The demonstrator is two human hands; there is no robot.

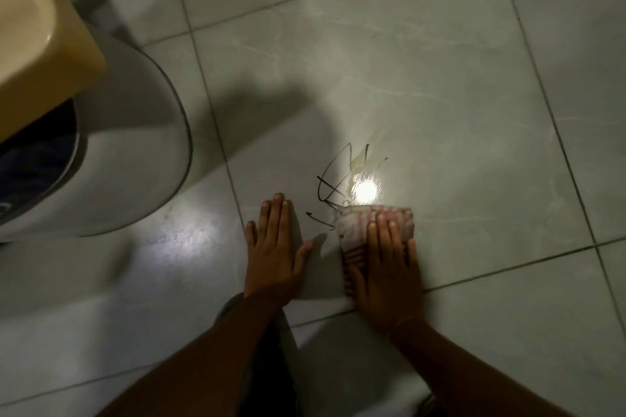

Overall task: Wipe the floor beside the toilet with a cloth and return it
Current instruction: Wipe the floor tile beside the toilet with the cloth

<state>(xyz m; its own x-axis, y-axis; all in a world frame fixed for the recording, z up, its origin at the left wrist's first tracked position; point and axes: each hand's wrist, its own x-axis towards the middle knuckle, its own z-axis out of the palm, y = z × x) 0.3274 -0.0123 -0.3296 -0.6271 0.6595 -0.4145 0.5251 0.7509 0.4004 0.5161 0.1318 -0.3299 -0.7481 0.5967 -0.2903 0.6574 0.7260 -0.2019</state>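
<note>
The cloth is pressed flat to the floor under the open right hand; the left hand is spread flat, empty. Black scribbles and a wet patch just beyond the fingers could be smeared if dragged.

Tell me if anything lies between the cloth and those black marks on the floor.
Nothing visible does. The cloth, pressed flat under the right hand, already sits at the edge of the black marks, with only bare wet tile between. The left hand rests flat beside them.
</note>
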